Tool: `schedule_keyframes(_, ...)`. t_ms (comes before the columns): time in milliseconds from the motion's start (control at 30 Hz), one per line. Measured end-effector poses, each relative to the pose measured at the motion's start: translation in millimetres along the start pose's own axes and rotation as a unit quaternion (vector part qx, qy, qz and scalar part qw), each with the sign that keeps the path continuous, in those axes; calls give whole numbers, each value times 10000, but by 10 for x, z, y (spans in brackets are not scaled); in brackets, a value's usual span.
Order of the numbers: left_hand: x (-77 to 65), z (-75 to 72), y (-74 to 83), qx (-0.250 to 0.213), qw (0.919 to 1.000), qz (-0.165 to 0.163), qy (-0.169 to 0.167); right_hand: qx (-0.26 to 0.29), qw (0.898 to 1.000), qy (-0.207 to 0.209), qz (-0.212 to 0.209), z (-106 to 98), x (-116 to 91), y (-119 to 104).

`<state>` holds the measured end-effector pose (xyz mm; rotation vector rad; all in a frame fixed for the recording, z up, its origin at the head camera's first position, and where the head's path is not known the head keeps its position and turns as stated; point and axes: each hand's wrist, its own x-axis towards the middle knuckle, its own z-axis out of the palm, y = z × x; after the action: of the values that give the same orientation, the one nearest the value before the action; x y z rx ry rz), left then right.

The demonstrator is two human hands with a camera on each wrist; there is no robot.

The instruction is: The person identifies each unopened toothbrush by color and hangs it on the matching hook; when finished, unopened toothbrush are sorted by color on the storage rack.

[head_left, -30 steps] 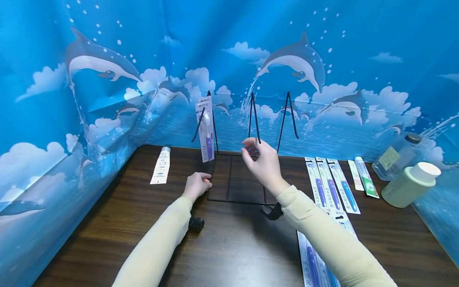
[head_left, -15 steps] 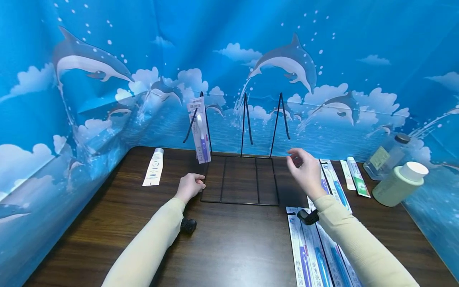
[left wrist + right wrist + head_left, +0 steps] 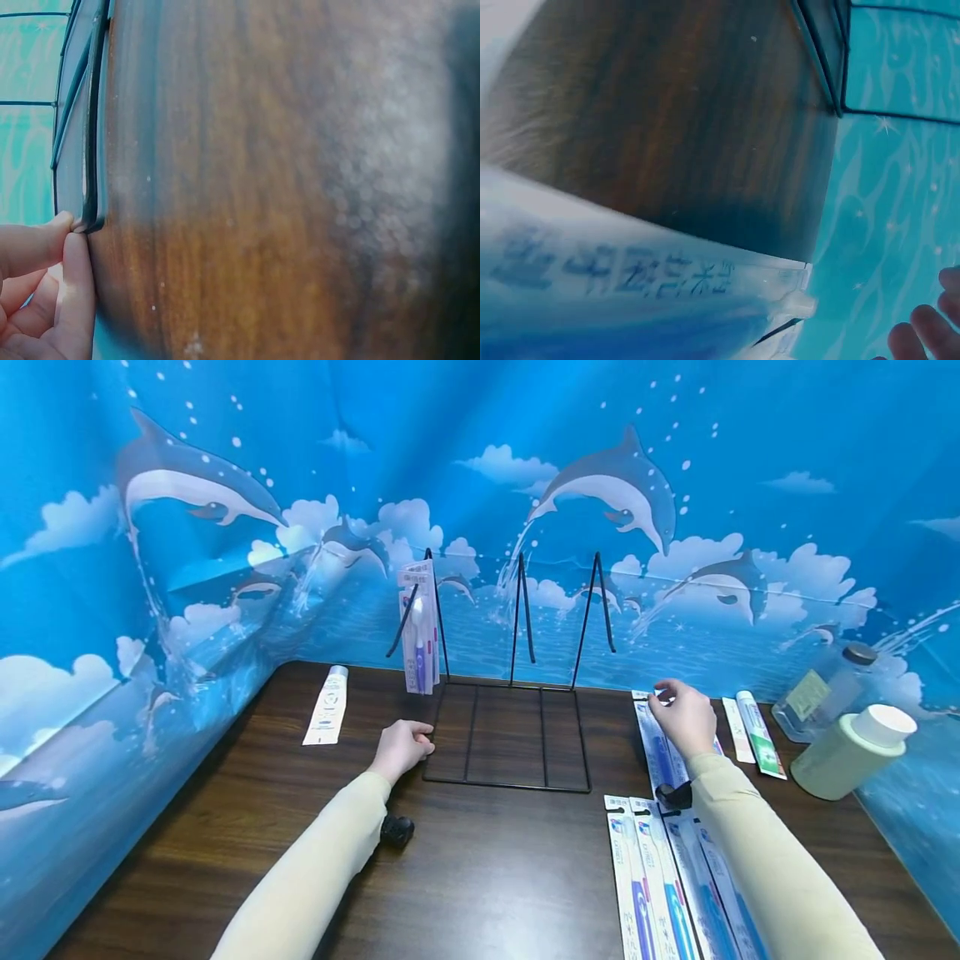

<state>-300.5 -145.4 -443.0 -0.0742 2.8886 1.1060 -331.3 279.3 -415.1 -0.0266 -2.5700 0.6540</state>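
Note:
My left hand point(image 3: 401, 750) pinches the near left corner of a black wire display rack point(image 3: 506, 786); in the left wrist view, thumb and finger meet at the rack's corner point(image 3: 91, 165). Packaged toothbrushes point(image 3: 418, 635) hang from the rack's left hook, while its other two hooks are bare. My right hand point(image 3: 684, 718) is over the back row of packaged toothbrushes point(image 3: 654, 745), fingers loosely bent and partly covering them. In the right wrist view, its fingers point(image 3: 930, 330) are apart from a toothbrush pack point(image 3: 630, 266), with nothing held.
A front row of toothbrush packs point(image 3: 633, 877) lies below my right forearm. To the right are a green and white toothpaste tube point(image 3: 762, 735), a slim box point(image 3: 738, 731), a pale green bottle point(image 3: 847, 756) and a clear bottle point(image 3: 813, 697). A white tube point(image 3: 327, 706) lies left.
My right hand has moved right from the rack's middle hook to the toothbrush packs at the back. My left hand has stayed at the rack's corner. The hanging packs have turned slightly.

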Motion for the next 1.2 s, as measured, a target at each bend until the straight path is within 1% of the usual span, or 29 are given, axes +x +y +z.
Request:
schedule_keyframes(67, -4, 1, 14, 9, 10000, -8, 9, -37, 9998, -63, 199, 12, 34, 63)
schedule_keyframes(133, -9, 1, 21, 42, 10000, 2, 34, -63, 9990, -219, 388, 22, 55, 99)
schedule_keyframes(233, -17, 2, 18, 80, 9999, 6, 95, -127, 9963, -641, 556, 62, 71, 160)
schedule_keyframes(333, -22, 21, 7, 96, 9999, -5, 101, -196, 9914, -1081, 714, 103, 65, 211)
schedule_keyframes(433, -22, 46, 9, 73, 10000, -24, 36, -289, 9868, -1320, 897, 139, 60, 250)
schedule_keyframes(533, -24, 62, 28, 22, 10000, -40, 0, -413, 9837, -1357, 1108, 168, 64, 266)
schedule_keyframes(633, -24, 70, 48, 39, 10000, -3, 10, -534, 9807, -1294, 1362, 196, 72, 271)
schedule_keyframes(800, -7, 83, 41, 123, 9999, 26, 102, -747, 9754, -1277, 1637, 241, 87, 259)
schedule_keyframes(900, 7, 79, 21, 162, 9998, 41, 143, -802, 9741, -1317, 1657, 262, 103, 245)
schedule_keyframes(967, 14, 70, 8, 128, 9998, 32, 130, -768, 9749, -1298, 1636, 272, 115, 236)
schedule_keyframes(1100, 15, 36, -22, 22, 10000, 19, 84, -599, 9771, -1247, 1617, 284, 145, 202)
schedule_keyframes(1133, 4, 23, -22, 45, 9999, 64, 130, -543, 9778, -1212, 1620, 285, 152, 186)
schedule_keyframes(1200, 5, 6, -34, 44, 9999, 51, 121, -410, 9796, -1125, 1617, 280, 164, 140)
